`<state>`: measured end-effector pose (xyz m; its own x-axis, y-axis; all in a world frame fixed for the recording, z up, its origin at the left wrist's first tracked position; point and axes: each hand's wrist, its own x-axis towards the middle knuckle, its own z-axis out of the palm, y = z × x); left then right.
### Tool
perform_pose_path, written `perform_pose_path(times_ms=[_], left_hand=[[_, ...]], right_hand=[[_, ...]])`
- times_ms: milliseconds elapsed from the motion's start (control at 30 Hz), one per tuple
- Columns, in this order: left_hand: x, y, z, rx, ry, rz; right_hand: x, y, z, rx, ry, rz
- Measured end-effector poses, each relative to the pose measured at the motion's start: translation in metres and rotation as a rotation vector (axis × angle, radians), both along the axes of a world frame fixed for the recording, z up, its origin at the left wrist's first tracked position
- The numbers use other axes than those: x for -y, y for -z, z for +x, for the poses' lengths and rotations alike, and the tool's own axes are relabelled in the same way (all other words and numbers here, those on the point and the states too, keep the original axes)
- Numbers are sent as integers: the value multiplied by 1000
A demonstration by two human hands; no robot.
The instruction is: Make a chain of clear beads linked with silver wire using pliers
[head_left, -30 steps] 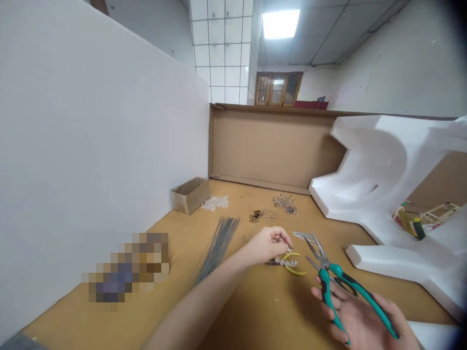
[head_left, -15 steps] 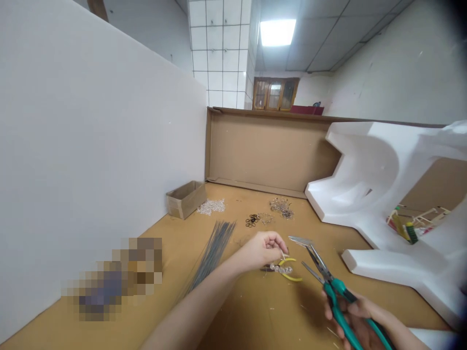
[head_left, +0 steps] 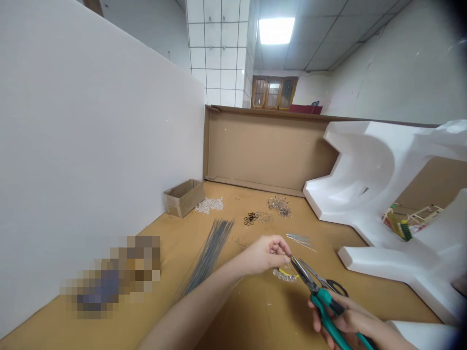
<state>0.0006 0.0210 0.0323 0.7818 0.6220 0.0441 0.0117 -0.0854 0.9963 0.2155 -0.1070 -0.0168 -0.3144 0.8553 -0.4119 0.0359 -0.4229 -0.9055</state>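
Observation:
My left hand (head_left: 272,253) is closed in a pinch, with a thin wire strung with clear beads (head_left: 285,277) hanging just below its fingertips. My right hand (head_left: 337,318) is wrapped round green-handled long-nose pliers (head_left: 321,297). The slender jaws of the pliers look nearly closed, their tips meeting my left fingertips; whether they grip the wire cannot be made out. Behind the beads, part of a yellow-handled tool (head_left: 294,274) lies on the table, mostly hidden. Scissors with black handles (head_left: 337,288) rest just beyond the pliers.
A bundle of grey wires (head_left: 209,257) lies left of my forearm. Farther back are a small cardboard box (head_left: 184,198), clear beads (head_left: 210,205), black rings (head_left: 251,218), small metal pieces (head_left: 280,206) and loose short wires (head_left: 299,239). White foam (head_left: 359,146) stands at right.
The pliers have moved left and their jaws have come together at my left fingertips. The hanging beads have swung into a curve. The scissors' handles have come into view.

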Motion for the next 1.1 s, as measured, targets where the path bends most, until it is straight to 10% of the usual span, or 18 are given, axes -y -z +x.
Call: perform_pose_path(times_ms=[300, 633, 1100], left_hand=[[-4, 0, -3, -22, -38, 35], [-10, 16, -1, -144, 60, 127], [-1, 9, -1, -142, 65, 127]], right_hand=[[14, -14, -3, 146, 18, 124], [25, -32, 7, 1235, 57, 608], [32, -55, -6, 1514, -28, 754]])
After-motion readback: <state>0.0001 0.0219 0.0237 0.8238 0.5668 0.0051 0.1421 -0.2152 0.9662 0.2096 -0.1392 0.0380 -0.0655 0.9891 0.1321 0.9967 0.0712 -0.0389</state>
